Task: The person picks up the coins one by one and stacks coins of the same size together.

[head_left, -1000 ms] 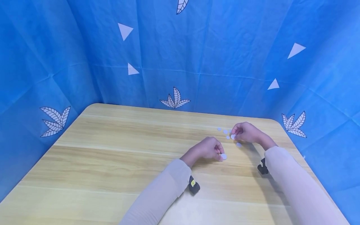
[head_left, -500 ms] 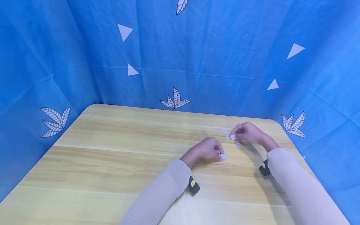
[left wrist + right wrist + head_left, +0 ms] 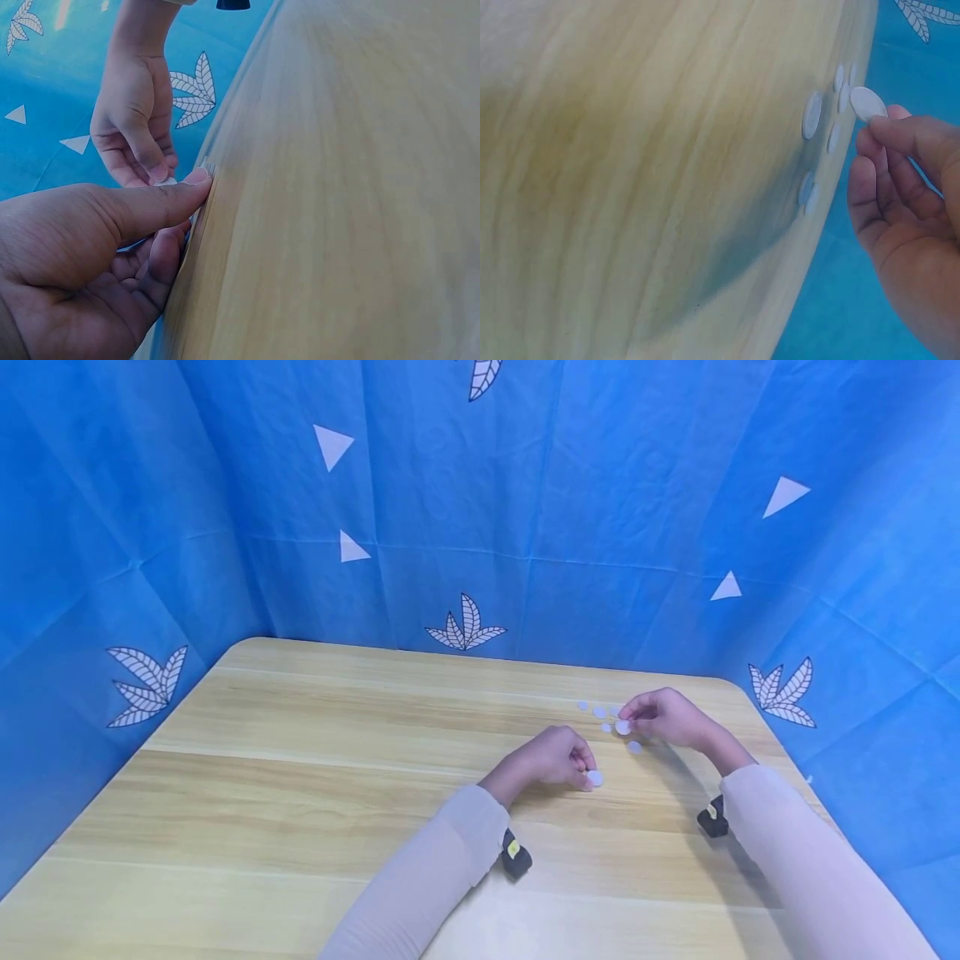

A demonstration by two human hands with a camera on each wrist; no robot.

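Note:
My left hand (image 3: 553,756) is low over the wooden table and pinches a pale round coin (image 3: 595,778) between thumb and fingertips. In the left wrist view its thumb lies over the coin, which shows as a thin edge. My right hand (image 3: 670,718), farther back and to the right, holds another coin (image 3: 868,103) between thumb and fingers, raised above the tabletop. Behind it lies a small group of flat coins (image 3: 599,712), partly hidden by the fingers. One single coin (image 3: 633,747) lies in front of the right hand.
The wood-grain table (image 3: 300,793) has rounded back corners. A blue curtain (image 3: 450,510) with white leaves and triangles hangs behind it and on both sides. A dark wrist camera (image 3: 516,857) is strapped under the left sleeve, another camera (image 3: 713,817) under the right.
My right wrist and forearm have shifted slightly to the right, the coin still pinched in the fingers. The left hand and its coin have stayed nearly still.

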